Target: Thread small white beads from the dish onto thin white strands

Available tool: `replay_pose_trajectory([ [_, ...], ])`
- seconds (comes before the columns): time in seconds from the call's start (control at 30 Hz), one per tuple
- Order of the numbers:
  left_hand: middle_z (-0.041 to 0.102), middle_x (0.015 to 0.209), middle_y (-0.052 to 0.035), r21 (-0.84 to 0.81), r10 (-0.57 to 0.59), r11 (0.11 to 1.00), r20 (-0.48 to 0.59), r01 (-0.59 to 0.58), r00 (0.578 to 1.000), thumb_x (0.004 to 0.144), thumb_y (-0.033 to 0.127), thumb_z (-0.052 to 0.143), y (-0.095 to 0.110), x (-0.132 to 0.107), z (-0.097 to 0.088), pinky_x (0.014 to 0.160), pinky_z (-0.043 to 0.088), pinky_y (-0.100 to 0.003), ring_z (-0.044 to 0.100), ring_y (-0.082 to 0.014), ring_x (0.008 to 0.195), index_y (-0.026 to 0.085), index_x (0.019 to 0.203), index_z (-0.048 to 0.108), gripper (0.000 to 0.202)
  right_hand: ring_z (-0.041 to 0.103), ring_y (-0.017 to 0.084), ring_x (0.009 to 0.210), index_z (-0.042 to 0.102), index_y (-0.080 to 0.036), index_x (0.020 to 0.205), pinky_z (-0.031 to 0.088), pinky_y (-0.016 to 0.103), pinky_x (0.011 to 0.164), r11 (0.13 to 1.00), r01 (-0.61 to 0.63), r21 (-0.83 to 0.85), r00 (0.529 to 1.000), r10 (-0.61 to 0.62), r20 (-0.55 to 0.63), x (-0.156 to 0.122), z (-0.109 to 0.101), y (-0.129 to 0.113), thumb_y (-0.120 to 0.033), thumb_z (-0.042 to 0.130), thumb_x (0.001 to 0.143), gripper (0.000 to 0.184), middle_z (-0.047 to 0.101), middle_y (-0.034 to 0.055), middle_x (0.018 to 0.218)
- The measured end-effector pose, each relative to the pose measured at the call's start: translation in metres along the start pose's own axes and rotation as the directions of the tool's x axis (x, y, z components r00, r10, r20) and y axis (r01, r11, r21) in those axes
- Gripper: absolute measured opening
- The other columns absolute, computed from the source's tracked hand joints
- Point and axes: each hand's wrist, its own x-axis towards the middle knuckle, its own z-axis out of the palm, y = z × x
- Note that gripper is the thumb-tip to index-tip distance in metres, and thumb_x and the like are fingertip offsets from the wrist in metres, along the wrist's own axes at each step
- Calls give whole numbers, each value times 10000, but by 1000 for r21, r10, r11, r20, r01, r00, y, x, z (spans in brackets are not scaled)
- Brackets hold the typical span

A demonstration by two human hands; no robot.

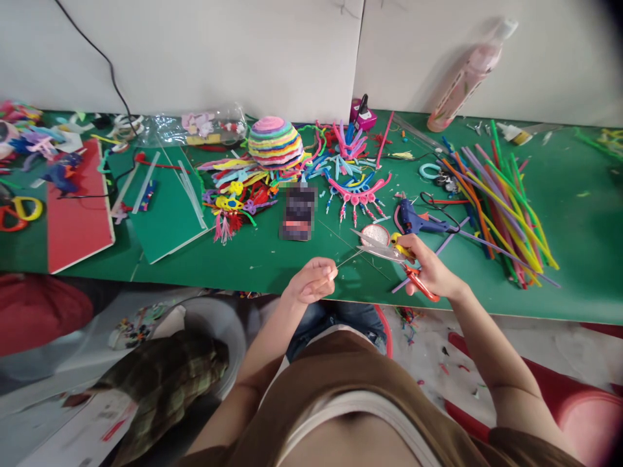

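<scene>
Left hand (314,280) pinching thin strand (348,261), right hand (432,267) gripping scissors (390,253), dish (376,231), glue gun (419,222) near

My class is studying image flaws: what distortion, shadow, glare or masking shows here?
Head view: pink plastic bottle leans outward, probably lens distortion; head view: it casts a soft shadow on the wall; head view: clear plastic bag catches glare; head view: phone is pixelated; head view: top-right corner darkens.
</scene>
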Motion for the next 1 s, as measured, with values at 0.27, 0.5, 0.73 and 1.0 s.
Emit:
replay_pose_trajectory([
  [0.27, 229, 231, 117, -7, -20, 1000, -6, 20, 1000, 782, 327, 701, -3, -1, -1, 295, 120, -137, 77, 0, 212, 135, 584, 535, 322, 553, 244, 940, 448, -210, 1202, 478, 355, 799, 1000, 5, -16, 1000, -5, -1, 1, -2, -1, -772, 592, 645, 805, 524, 114, 1080],
  [0.5, 225, 228, 119, 1, -32, 999, 1, 32, 999, 774, 328, 708, -3, 0, 1, 291, 117, -131, 71, 2, 208, 135, 580, 531, 326, 574, 232, 915, 470, -202, 1185, 485, 344, 789, 1000, -15, -26, 1000, 15, -7, -1, -1, 0, -703, 637, 683, 729, 560, 114, 1061],
  [0.73, 234, 226, 118, 10, -35, 999, -8, 35, 999, 764, 345, 717, -5, 0, 1, 290, 117, -135, 71, -1, 210, 135, 597, 543, 319, 592, 175, 748, 480, -193, 1191, 482, 288, 675, 998, -53, -35, 998, 52, -27, -4, 0, 0, -636, 626, 751, 641, 627, 86, 964],
  [1.0, 251, 230, 112, 14, -44, 999, -29, 44, 999, 745, 355, 731, -7, -2, -2, 295, 115, -139, 82, 0, 214, 137, 585, 533, 335, 515, 136, 619, 490, -181, 1142, 428, 247, 569, 995, -38, -91, 999, 35, -36, -3, 0, -1, -639, 616, 758, 611, 575, 26, 780],
])
